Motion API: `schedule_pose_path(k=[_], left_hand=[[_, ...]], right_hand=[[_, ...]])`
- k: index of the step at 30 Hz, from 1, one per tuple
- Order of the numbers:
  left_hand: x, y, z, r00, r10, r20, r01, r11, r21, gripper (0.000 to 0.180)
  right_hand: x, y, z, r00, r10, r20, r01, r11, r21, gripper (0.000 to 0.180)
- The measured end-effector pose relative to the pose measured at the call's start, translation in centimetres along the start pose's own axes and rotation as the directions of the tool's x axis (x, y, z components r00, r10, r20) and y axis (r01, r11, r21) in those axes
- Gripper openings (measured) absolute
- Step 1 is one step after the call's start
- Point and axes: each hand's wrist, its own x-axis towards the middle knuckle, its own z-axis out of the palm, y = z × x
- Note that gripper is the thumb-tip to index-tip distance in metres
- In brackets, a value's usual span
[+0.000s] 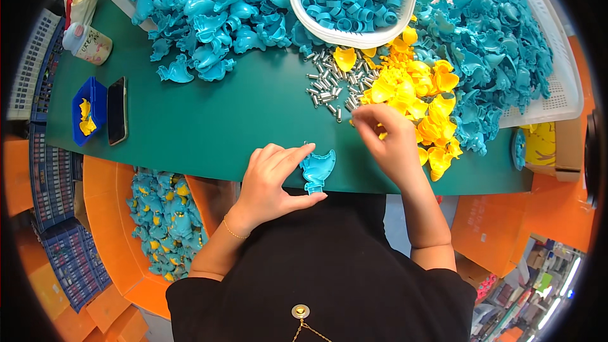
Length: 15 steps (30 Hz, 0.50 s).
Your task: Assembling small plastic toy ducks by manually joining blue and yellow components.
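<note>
At the near edge of the green table top (209, 126), the left hand (269, 183) pinches a teal, duck-shaped plastic shell half (316, 170) between thumb and forefinger, holding it flat on the surface. Just beyond that shell, the right hand (387, 139) closes its fingertips at the scatter of small silver metal pins (326, 85), beside the heap of yellow plastic inserts (411, 95); whether it grips a pin cannot be determined. The shell appears empty, so assembly of this unit is judged early. Left of the shell, below table level, an orange bin (111, 228) holds finished teal-and-yellow pieces (164, 221); large teal piles (215, 12) farther back remain unprocessed.
</note>
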Motion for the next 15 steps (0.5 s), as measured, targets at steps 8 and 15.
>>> schedule_pose_path(k=[8,15], left_hand=[[0.4,0.1,-0.3,0.999,0.034,0.008,-0.034,0.999,0.000,0.080],[0.4,0.0,-0.5,0.999,0.017,0.039,-0.017,1.000,0.001,0.080]], right_hand=[[-4.5,-0.2,0.4,0.987,0.022,0.159,-0.024,1.000,0.008,0.023],[-4.4,0.0,-2.3,0.941,-0.019,0.337,0.020,1.000,0.002,0.043]])
